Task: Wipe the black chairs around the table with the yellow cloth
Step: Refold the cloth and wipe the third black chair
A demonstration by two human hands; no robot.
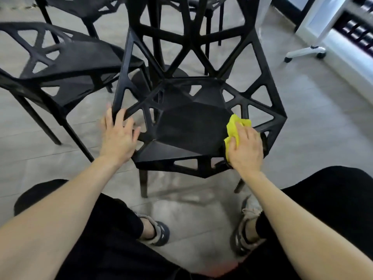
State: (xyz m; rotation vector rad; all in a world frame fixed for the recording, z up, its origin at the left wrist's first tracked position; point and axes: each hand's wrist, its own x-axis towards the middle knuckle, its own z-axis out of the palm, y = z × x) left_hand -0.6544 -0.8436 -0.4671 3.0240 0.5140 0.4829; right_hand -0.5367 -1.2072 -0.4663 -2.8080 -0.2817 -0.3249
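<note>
A black chair with an openwork frame stands right in front of me, its seat facing me. My right hand presses the yellow cloth flat against the seat's right front edge, and most of the cloth is hidden under the palm. My left hand rests with spread fingers on the chair's left edge, beside the left armrest frame.
A second black chair stands close on the left, with two others behind. The table's black post and round base show through the chair back. A white wheeled stand is at the right. My feet are under the chair's front.
</note>
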